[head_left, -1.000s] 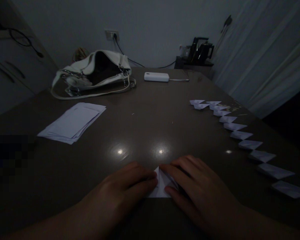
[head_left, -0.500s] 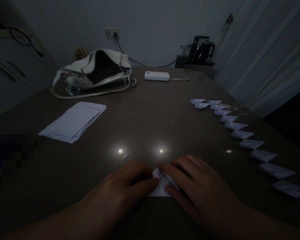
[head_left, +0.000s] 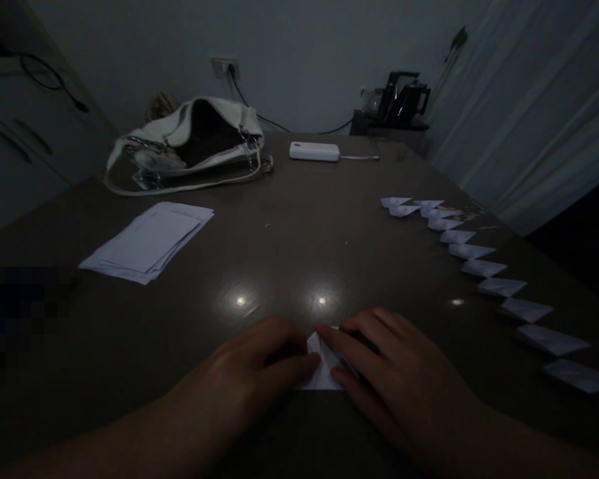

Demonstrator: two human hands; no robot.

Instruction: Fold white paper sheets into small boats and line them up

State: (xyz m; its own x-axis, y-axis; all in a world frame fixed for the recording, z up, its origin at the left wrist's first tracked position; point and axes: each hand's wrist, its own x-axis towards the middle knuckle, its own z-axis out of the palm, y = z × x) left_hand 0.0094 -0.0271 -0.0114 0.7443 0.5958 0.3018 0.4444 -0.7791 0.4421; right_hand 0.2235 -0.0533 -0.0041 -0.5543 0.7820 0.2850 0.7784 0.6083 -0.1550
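Between my hands, at the near part of the table, lies a small white sheet of folded paper (head_left: 324, 378) with slanting creases. My left hand (head_left: 259, 372) holds its left side, thumb pressed on top and the other fingers curled round the far side. From the right, my right hand (head_left: 394, 372) grips it, index finger on the upper fold and thumb on the lower right part. Both palms cover much of the paper, so its full shape is hidden.
A stack of white paper (head_left: 150, 239) lies on the left. Several folded white paper pieces (head_left: 502, 287) form a line along the right. Farther back are an open white handbag (head_left: 180, 126) and a white power bank (head_left: 314, 152) with a short cable. A black kettle (head_left: 412, 103) stands beyond.
Both hands stay on the folded paper with only slight finger movement. A bit of the paper's far edge now shows beyond my right index finger.
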